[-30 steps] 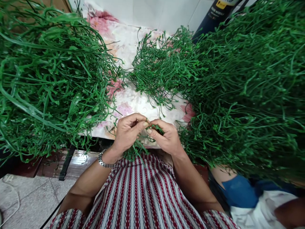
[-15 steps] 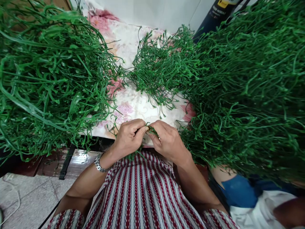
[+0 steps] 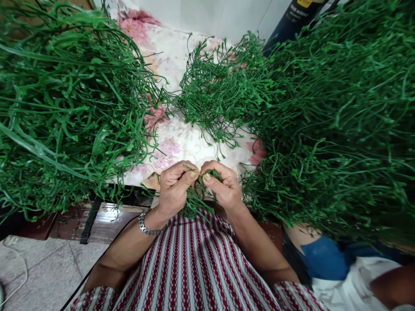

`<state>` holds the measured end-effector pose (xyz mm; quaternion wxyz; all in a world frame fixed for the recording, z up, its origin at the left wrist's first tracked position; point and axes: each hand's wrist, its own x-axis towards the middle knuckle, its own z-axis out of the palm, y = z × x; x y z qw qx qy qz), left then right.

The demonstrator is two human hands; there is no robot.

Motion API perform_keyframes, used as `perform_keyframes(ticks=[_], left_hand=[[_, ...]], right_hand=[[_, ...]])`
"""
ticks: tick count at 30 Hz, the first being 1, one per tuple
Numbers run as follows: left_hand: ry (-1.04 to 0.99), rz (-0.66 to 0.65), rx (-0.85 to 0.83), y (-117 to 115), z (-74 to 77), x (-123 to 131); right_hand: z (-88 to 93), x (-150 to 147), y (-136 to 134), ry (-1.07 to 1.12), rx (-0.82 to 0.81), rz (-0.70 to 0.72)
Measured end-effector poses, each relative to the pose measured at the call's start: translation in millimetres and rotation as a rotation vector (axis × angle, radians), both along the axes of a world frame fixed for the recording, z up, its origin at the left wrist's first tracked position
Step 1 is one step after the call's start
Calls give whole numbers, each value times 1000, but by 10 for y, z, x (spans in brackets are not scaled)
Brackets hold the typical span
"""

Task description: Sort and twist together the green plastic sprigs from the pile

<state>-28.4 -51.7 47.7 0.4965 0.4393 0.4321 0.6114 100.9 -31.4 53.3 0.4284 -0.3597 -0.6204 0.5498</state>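
My left hand (image 3: pixel 175 186) and my right hand (image 3: pixel 222 185) meet thumb to thumb at the near edge of a floral cloth (image 3: pixel 181 142). Both pinch a small bunch of thin green plastic stems (image 3: pixel 194 202), which hangs down between my palms toward my striped lap. A metal watch sits on my left wrist (image 3: pixel 146 224). A heap of broad green stems and leaves (image 3: pixel 65 108) lies to the left of my hands. To the right rises a bigger heap of fine green sprigs (image 3: pixel 324 129).
A dark cylinder (image 3: pixel 292 19) leans at the back right against a white tiled wall. A person in blue and white (image 3: pixel 327 263) sits at the lower right. Grey floor and a black strap (image 3: pixel 89 220) show at the lower left.
My hands have drawn closer together and tilted upright. The green stems now fan out below my palms more than before. The heaps have not moved.
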Motion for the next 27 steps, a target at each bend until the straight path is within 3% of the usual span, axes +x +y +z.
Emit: perform_keyframes(ticks=[6,9,11,17,21,27], left_hand=[[237,62,137,55,109,-36],[303,24,234,99,155,-88],[177,-47,201,143,166,-103],[-357,-266,-145,343,174,-84],[-491,-369,-236,391,160,-83],[-515,-382,-315,394,167,-101]], right_hand=[[12,-49,-9,-144,92,-118],[44,-33,1,-233,124,-92],[68,-16,24,-255,135,-67],[92,6,146,-200,149,-86],[46,21,194,-117,136,-59],[27,55,224,-152,177,23]])
